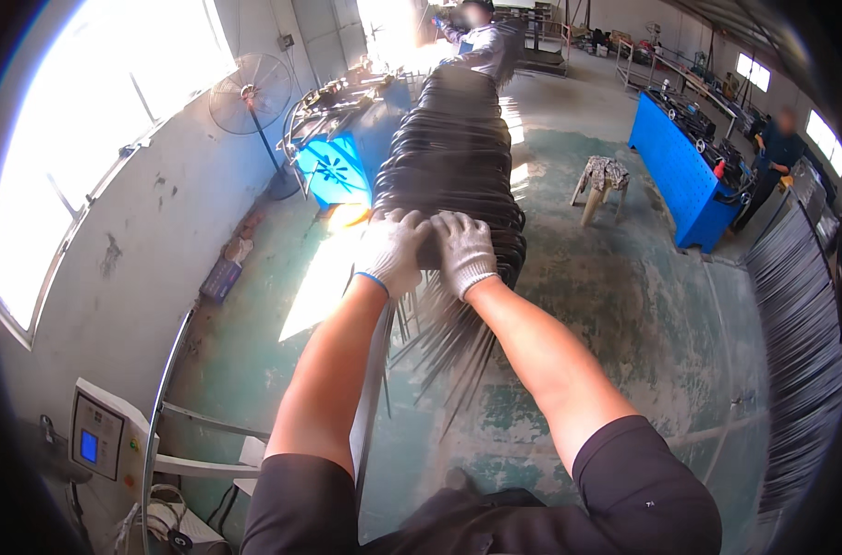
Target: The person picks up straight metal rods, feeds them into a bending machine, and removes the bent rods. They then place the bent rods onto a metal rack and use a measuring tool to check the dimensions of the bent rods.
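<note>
A long stack of dark, thin metal rods with rounded, bent sides stretches away in front of me. At its near end, my left hand, in a white knit glove with a blue cuff edge, grips the rods from above with its fingers curled over them. Close beside it, my right hand, gloved the same way, is closed over the same rods. Thin straight rod ends fan out below my hands, blurred. The undersides of my fingers are hidden.
A person stands at the stack's far end, another by a blue workbench at right. A stool stands between. Left are a standing fan, a blue stand and a control panel. More rods hang at right.
</note>
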Demonstrator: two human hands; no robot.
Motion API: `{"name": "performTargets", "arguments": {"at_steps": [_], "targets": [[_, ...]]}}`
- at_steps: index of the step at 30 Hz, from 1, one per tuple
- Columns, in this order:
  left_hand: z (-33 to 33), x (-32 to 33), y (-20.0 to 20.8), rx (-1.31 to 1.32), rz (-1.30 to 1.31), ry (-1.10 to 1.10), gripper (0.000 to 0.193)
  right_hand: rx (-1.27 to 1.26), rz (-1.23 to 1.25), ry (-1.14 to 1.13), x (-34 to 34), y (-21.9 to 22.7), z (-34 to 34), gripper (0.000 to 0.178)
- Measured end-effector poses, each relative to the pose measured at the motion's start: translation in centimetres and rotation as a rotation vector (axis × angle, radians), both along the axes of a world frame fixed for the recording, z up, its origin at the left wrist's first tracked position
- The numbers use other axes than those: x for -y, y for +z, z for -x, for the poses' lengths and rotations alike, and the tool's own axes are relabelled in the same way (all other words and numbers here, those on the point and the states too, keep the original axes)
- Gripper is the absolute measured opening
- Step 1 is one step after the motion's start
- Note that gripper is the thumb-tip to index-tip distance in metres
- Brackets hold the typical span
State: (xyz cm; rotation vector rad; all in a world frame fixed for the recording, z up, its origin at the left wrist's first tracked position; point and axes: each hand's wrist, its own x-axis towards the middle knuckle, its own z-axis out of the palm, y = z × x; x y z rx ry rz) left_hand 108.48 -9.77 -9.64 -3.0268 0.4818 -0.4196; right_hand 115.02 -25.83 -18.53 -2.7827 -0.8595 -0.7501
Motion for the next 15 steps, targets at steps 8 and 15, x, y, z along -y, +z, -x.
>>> {"name": "performTargets", "arguments": {"at_steps": [8, 15], "targets": [[6.2, 1.7, -2.7, 0.205, 0.21, 0.102, 0.061, -0.061, 0.031, 0.045, 0.6, 0.9, 0.2, 0.069], [27.0, 3.3, -1.5, -0.086, 0.493, 0.667, 0.07, 0.035, -0.043, 0.02, 1.0, -1.8, 1.1, 0.069]]}}
